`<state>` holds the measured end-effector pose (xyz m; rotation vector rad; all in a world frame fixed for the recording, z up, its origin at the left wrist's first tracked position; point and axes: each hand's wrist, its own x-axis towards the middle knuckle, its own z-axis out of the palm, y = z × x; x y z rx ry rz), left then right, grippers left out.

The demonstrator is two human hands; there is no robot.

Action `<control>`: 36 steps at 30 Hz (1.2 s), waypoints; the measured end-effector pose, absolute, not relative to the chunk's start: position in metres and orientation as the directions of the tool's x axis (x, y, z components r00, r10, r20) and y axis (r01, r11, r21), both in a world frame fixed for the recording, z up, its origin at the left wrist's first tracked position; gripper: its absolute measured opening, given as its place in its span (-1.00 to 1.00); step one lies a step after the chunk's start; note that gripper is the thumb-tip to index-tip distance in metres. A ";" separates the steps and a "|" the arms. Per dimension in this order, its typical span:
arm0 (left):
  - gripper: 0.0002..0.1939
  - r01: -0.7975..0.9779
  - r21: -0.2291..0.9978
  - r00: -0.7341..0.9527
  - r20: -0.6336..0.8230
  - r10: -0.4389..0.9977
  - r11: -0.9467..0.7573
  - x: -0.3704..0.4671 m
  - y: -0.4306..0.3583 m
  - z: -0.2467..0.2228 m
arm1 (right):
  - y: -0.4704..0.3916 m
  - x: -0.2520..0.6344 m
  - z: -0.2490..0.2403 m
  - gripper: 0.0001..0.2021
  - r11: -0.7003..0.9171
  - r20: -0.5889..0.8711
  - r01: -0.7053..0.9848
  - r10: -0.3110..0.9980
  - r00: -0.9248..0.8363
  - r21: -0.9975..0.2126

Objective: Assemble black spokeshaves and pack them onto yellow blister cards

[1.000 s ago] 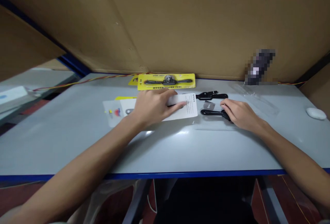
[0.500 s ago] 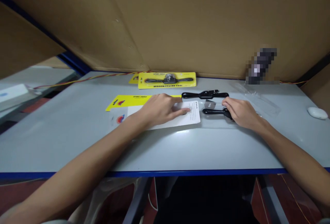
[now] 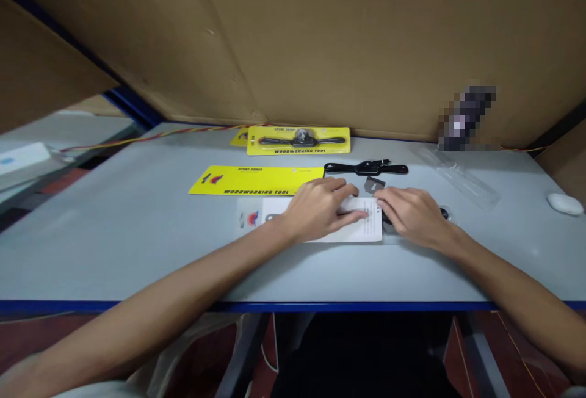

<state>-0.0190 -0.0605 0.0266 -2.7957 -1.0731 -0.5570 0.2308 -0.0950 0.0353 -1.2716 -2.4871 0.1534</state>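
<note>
A white printed card (image 3: 339,234) lies at the middle of the table with clear plastic packaging around it. My left hand (image 3: 323,209) rests on the card, thumb and fingers spread apart. At the card's right end is my right hand (image 3: 414,215), its fingers pinched at the corner; what they grip is too small to tell. Beneath the right hand, a black-handled tool (image 3: 388,222) is mostly hidden. Just beyond the hands lie a small dark metal plate (image 3: 374,185) and a black spokeshave (image 3: 366,168). A yellow card (image 3: 256,180) sits left of them.
A packaged spokeshave on yellow card (image 3: 298,141) lies at the back. Empty clear plastic (image 3: 460,178) is at the right, near a pixelated dark object (image 3: 467,118). A white rounded case (image 3: 565,203) sits far right. Red and yellow wires (image 3: 174,136) run along the back edge.
The white card and my left hand have moved right and nearer, uncovering more of the yellow card. My right hand has shifted left to the card's end, over the black-handled tool.
</note>
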 end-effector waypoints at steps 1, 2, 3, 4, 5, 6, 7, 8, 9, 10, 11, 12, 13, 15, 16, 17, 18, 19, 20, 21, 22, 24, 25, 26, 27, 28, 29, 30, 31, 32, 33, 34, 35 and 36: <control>-0.37 0.645 0.002 0.697 0.410 0.589 -0.764 -0.014 -0.063 0.025 | -0.100 0.224 0.036 -0.62 0.598 0.266 0.756 0.799 -0.539 -0.266; -0.40 0.632 -0.037 0.705 0.443 0.554 -0.774 -0.009 -0.065 0.024 | -0.104 0.217 0.037 -0.62 0.593 0.277 0.754 0.803 -0.528 -0.283; -0.43 0.626 -0.070 0.707 0.470 0.528 -0.777 -0.005 -0.067 0.023 | -0.108 0.210 0.038 -0.63 0.581 0.283 0.759 0.812 -0.511 -0.296; -0.47 0.627 -0.091 0.704 0.491 0.513 -0.774 -0.001 -0.069 0.023 | -0.110 0.204 0.039 -0.64 0.560 0.288 0.769 0.825 -0.486 -0.307; -0.50 0.631 -0.103 0.698 0.508 0.504 -0.769 0.003 -0.070 0.023 | -0.113 0.199 0.039 -0.65 0.536 0.289 0.783 0.840 -0.458 -0.316; -0.51 0.633 -0.104 0.691 0.521 0.500 -0.767 0.006 -0.071 0.023 | -0.114 0.195 0.040 -0.66 0.512 0.291 0.796 0.854 -0.431 -0.323; -0.52 0.634 -0.097 0.687 0.524 0.503 -0.767 0.009 -0.071 0.023 | -0.115 0.191 0.040 -0.68 0.491 0.294 0.805 0.865 -0.406 -0.333; -0.51 0.633 -0.082 0.688 0.516 0.511 -0.770 0.011 -0.071 0.022 | -0.115 0.189 0.041 -0.71 0.475 0.296 0.810 0.874 -0.386 -0.344; -0.50 0.631 -0.061 0.692 0.496 0.525 -0.774 0.013 -0.071 0.022 | -0.115 0.188 0.042 -0.73 0.466 0.296 0.811 0.878 -0.376 -0.354; -0.47 0.629 -0.036 0.698 0.468 0.542 -0.777 0.014 -0.070 0.021 | -0.114 0.188 0.044 -0.75 0.470 0.289 0.805 0.878 -0.383 -0.363; -0.44 0.629 -0.012 0.703 0.438 0.561 -0.778 0.013 -0.068 0.020 | -0.113 0.191 0.046 -0.76 0.490 0.274 0.790 0.870 -0.411 -0.370; -0.40 0.633 0.006 0.703 0.414 0.578 -0.774 0.012 -0.066 0.020 | -0.111 0.195 0.048 -0.77 0.519 0.258 0.768 0.854 -0.451 -0.375; -0.36 0.641 0.014 0.699 0.401 0.592 -0.767 0.010 -0.064 0.020 | -0.109 0.202 0.051 -0.76 0.549 0.243 0.746 0.836 -0.492 -0.376; -0.31 0.661 -0.002 0.688 0.401 0.605 -0.750 0.005 -0.060 0.021 | -0.104 0.223 0.057 -0.72 0.567 0.227 0.736 0.823 -0.520 -0.371; -0.29 0.670 -0.020 0.684 0.405 0.606 -0.742 0.002 -0.058 0.022 | -0.102 0.235 0.059 -0.69 0.527 0.211 0.766 0.850 -0.483 -0.369; -0.28 0.677 -0.039 0.683 0.407 0.607 -0.735 -0.001 -0.056 0.023 | -0.100 0.247 0.060 -0.66 0.452 0.169 0.805 0.892 -0.420 -0.384; -0.27 0.679 -0.055 0.685 0.405 0.605 -0.732 -0.002 -0.055 0.024 | -0.100 0.260 0.061 -0.65 0.364 0.072 0.828 0.926 -0.371 -0.427; -0.27 0.676 -0.066 0.691 0.401 0.601 -0.733 -0.003 -0.055 0.024 | -0.100 0.270 0.061 -0.63 0.280 -0.049 0.821 0.936 -0.349 -0.497; -0.26 0.672 -0.071 0.698 0.394 0.598 -0.738 -0.002 -0.055 0.024 | -0.102 0.279 0.061 -0.60 0.200 -0.128 0.788 0.935 -0.332 -0.583; -0.26 0.664 -0.072 0.706 0.388 0.592 -0.744 -0.001 -0.055 0.024 | -0.104 0.286 0.061 -0.58 0.120 -0.196 0.734 0.924 -0.329 -0.668; -0.26 0.653 -0.069 0.716 0.383 0.585 -0.754 0.002 -0.056 0.023 | -0.107 0.291 0.060 -0.58 0.050 -0.242 0.665 0.909 -0.339 -0.745; -0.30 0.622 -0.060 0.737 0.380 0.559 -0.780 0.009 -0.058 0.022 | -0.114 0.294 0.059 -0.60 -0.045 -0.276 0.537 0.892 -0.358 -0.843; -0.32 0.603 -0.054 0.748 0.385 0.540 -0.796 0.014 -0.059 0.021 | -0.117 0.293 0.057 -0.59 -0.072 -0.277 0.489 0.891 -0.361 -0.869; -0.36 0.580 -0.048 0.760 0.392 0.519 -0.813 0.018 -0.060 0.020 | -0.120 0.291 0.056 -0.57 -0.091 -0.271 0.448 0.895 -0.355 -0.889; -0.39 0.556 -0.044 0.772 0.398 0.496 -0.830 0.023 -0.061 0.020 | -0.122 0.288 0.054 -0.55 -0.107 -0.262 0.410 0.901 -0.345 -0.906; -0.43 0.534 -0.044 0.783 0.402 0.474 -0.844 0.028 -0.061 0.020 | -0.123 0.284 0.052 -0.54 -0.120 -0.254 0.372 0.907 -0.337 -0.920; -0.45 0.516 -0.049 0.793 0.404 0.456 -0.855 0.033 -0.062 0.020 | -0.124 0.281 0.049 -0.53 -0.128 -0.244 0.335 0.911 -0.332 -0.933; -0.47 0.502 -0.055 0.802 0.403 0.440 -0.863 0.039 -0.063 0.020 | -0.125 0.277 0.047 -0.53 -0.129 -0.229 0.303 0.918 -0.324 -0.944; -0.48 0.493 -0.063 0.809 0.400 0.430 -0.868 0.044 -0.063 0.020 | -0.125 0.274 0.044 -0.53 -0.117 -0.208 0.285 0.928 -0.311 -0.951; -0.49 0.486 -0.068 0.815 0.395 0.423 -0.872 0.049 -0.064 0.021 | -0.125 0.271 0.041 -0.53 -0.096 -0.179 0.280 0.941 -0.287 -0.955; -0.51 0.482 -0.070 0.820 0.388 0.421 -0.874 0.053 -0.065 0.021 | -0.125 0.269 0.039 -0.54 -0.074 -0.147 0.277 0.957 -0.251 -0.958; -0.52 0.479 -0.068 0.824 0.379 0.422 -0.875 0.057 -0.066 0.022 | -0.125 0.268 0.037 -0.56 -0.064 -0.122 0.265 0.970 -0.209 -0.962; -0.53 0.480 -0.063 0.827 0.365 0.427 -0.875 0.060 -0.067 0.024 | -0.125 0.268 0.036 -0.57 -0.073 -0.114 0.234 0.979 -0.167 -0.969; -0.53 0.484 -0.059 0.830 0.349 0.436 -0.873 0.062 -0.068 0.025 | -0.125 0.269 0.036 -0.59 -0.103 -0.129 0.181 0.982 -0.138 -0.978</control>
